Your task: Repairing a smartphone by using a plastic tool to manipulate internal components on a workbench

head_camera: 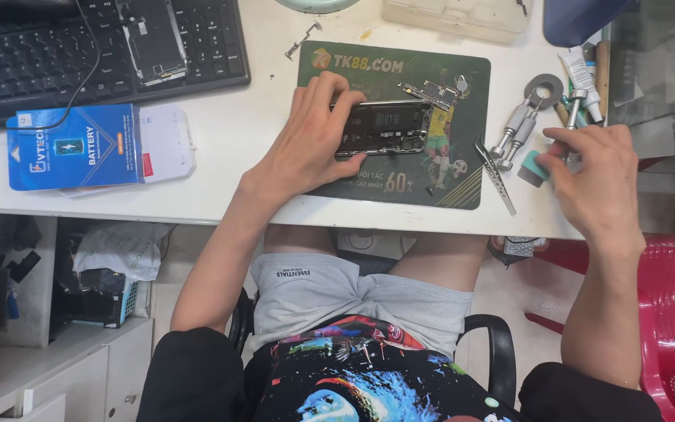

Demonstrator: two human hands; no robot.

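Under left hand (310, 137), opened phone (384, 127), on mat (462, 70)

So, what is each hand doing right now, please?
Left hand: fingers pressed on the opened phone, steadying it on the green mat.
Right hand: fingers among the screwdrivers; grip cannot be told.

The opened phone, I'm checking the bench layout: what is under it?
The opened phone lies on a dark green printed mat on the white desk. The left hand covers its left end, so the mat beneath there is hidden.
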